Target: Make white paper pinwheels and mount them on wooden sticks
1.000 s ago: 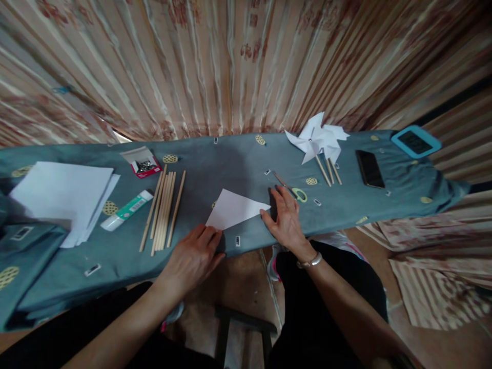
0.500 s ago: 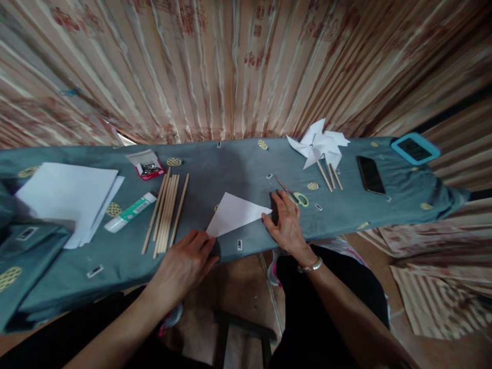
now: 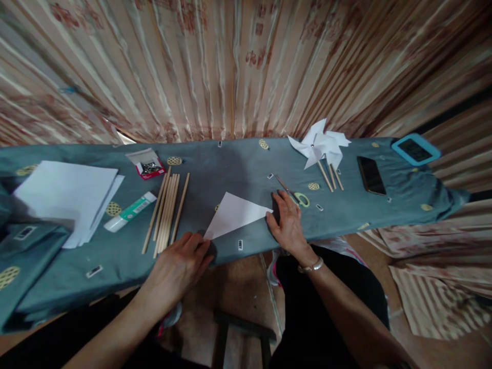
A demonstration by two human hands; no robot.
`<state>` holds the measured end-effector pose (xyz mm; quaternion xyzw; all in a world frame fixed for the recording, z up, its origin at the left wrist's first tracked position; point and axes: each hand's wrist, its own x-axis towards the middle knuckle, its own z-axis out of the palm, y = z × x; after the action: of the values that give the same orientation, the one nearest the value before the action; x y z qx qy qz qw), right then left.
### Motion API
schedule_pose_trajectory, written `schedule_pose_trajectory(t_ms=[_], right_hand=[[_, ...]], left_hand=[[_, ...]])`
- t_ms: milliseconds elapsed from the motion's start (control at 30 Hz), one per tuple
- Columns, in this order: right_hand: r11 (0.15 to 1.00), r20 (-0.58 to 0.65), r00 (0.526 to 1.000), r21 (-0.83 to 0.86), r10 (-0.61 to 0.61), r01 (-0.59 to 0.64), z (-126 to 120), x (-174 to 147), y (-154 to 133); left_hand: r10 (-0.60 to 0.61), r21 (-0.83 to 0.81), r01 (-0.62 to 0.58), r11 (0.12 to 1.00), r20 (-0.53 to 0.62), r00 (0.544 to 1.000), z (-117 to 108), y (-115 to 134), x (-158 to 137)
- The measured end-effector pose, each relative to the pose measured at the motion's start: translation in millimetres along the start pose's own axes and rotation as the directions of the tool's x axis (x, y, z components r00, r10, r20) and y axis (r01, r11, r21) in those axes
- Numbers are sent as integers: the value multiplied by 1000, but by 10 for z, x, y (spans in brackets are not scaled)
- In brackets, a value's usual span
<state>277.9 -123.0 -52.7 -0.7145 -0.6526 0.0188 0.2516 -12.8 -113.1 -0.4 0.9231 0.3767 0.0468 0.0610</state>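
A sheet of white paper (image 3: 234, 215), folded into a pointed kite-like shape, lies flat on the cloth-covered table in front of me. At its near left corner is my left hand (image 3: 182, 262), its bent fingers close together and pressed on the corner. My right hand (image 3: 287, 223) rests at the narrow right tip, thumb beside the tip and fingers spread on the cloth. Just beyond the right fingertips lie scissors (image 3: 301, 199) with pale green handles. Several wooden sticks (image 3: 169, 215) lie left of the paper, close to my left hand.
To the left are a glue stick (image 3: 130, 211), an open red box of small metal pieces (image 3: 148, 165) and stacked white paper (image 3: 73, 189). At right lie paper pinwheels (image 3: 317, 143) on sticks, a phone (image 3: 371, 175) and a blue-framed device (image 3: 415, 149). A curtain (image 3: 230, 72) hangs behind the table.
My left hand has slid slightly left, and more of the paper's left corner shows. The right thumb has drawn back a little from over the right tip. The paper has hardly moved.
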Motion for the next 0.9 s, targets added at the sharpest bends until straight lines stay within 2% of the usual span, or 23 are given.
schedule_pose_trajectory(t_ms=[333,667,900], right_hand=[[1000,-29,1000,27,5,-4,32,16,45],[1000,-38,999,22,18,-17,49,30,64],[994,-53,998,108,20,-14,10,43,84]], left_hand=[[-9,-21,9,1000,-22,1000,-7,-39,-41],[37,23,-35,999,-83,996,7,-41,-62],[34,-16,-37,999,-176,984,38,-97,-14]])
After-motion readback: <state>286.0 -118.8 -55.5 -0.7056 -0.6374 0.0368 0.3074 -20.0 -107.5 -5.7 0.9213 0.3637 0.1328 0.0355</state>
